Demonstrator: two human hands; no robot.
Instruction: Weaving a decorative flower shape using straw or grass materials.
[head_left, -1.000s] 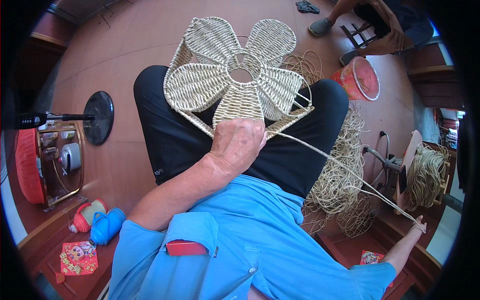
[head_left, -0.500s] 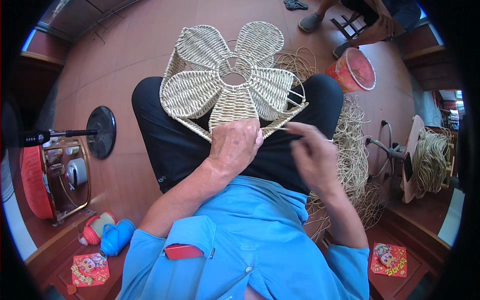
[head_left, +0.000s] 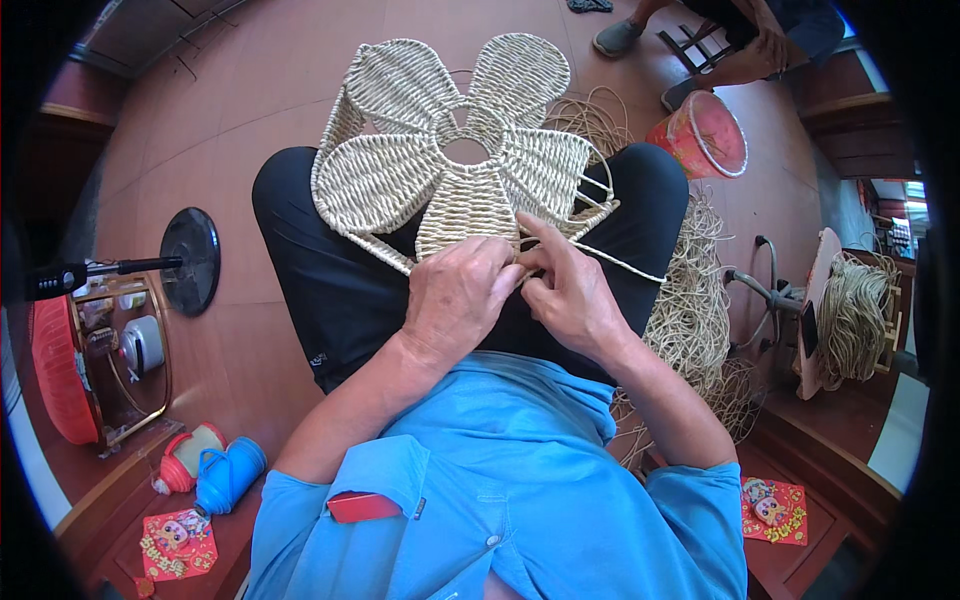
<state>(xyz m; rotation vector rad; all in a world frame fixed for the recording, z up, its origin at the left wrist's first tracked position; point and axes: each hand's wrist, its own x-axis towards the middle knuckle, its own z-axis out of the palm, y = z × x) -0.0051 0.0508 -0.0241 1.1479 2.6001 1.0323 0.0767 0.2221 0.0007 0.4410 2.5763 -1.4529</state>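
A cream woven flower-shaped piece (head_left: 465, 200) with petals round a centre hole and a narrow woven rim rests over my knees. My left hand (head_left: 455, 295) is closed on its lower edge, at the bottom petal. My right hand (head_left: 568, 295) meets it there, index finger raised beside that petal and the other fingers bent; what they pinch is hidden. A loose cord (head_left: 625, 265) runs from this spot across my right thigh, and a few bare strands show at the piece's right side.
Tangled cord (head_left: 680, 310) lies right of my leg, near a pink bucket (head_left: 695, 135) and a cord bundle (head_left: 850, 320). Another person's legs (head_left: 740, 70) are at top right. A black round stand (head_left: 190, 260), a red-rimmed trolley (head_left: 60, 370) and flasks (head_left: 225, 475) are at left.
My right hand has come in from far right, where it held the drawn-out cord, to the lower edge beside my left hand. The left hand keeps its hold.
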